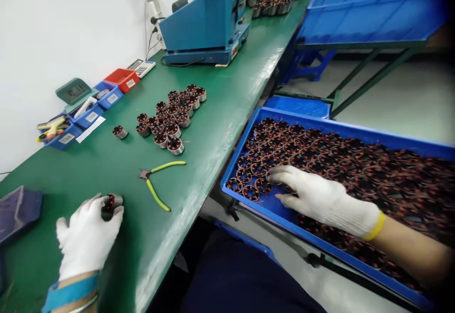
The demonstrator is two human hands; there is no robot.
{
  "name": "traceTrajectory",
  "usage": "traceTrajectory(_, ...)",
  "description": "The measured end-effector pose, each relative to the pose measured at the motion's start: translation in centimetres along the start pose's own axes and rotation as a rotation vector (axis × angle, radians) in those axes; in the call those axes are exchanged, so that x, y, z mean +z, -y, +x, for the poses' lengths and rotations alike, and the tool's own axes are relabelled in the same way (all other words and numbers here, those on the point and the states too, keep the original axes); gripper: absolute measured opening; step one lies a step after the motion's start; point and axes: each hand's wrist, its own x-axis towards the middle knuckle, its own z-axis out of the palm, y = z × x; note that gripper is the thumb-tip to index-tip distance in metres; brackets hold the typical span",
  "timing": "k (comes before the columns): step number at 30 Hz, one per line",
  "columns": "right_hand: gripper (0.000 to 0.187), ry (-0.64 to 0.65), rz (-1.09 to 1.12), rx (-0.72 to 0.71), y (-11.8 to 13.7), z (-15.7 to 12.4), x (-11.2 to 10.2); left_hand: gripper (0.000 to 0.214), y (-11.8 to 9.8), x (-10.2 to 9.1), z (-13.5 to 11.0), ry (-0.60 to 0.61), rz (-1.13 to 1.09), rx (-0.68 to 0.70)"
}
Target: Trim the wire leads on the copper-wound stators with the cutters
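On the green bench point(106, 170), the gloved left hand point(87, 237) is wrapped around one wound stator point(109, 205), holding it at the bench's near edge. Just beyond it lie green-handled cutters point(158, 182), and farther back stands a cluster of stators point(174, 116), with one lone stator point(120, 132) beside it. Off the bench's right edge, the gloved right hand point(320, 197) rests with fingers loosely spread on stators in a blue tray point(270, 206), gripping nothing that shows.
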Motion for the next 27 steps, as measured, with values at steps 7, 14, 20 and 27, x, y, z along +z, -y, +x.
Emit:
traceTrajectory(7, 0.060, -0.435, 0.008, -0.108, 3.7, 2.6, 2.3, 0.031, 0.5, 0.5, 1.7, 0.038, 0.025, 0.062)
traceTrajectory(14, 0.072, -0.684, -0.013, -0.197, 4.9, 6.1, 2.6, 0.047, -6.0, -2.7, -2.0, -0.360, -0.886, -0.163)
traceTrajectory(20, 0.050, -0.508, 0.045, -0.210, 4.3, 5.6, 2.4, 0.023, -12.5, -3.7, -4.9, -0.165, -1.025, 0.349)
traceTrajectory(27, 0.133, -0.128, 0.421, -0.135, -1.9, 0.8, 1.1, 0.019, -21.8, 0.4, -5.2, 0.165, -0.824, 0.590)
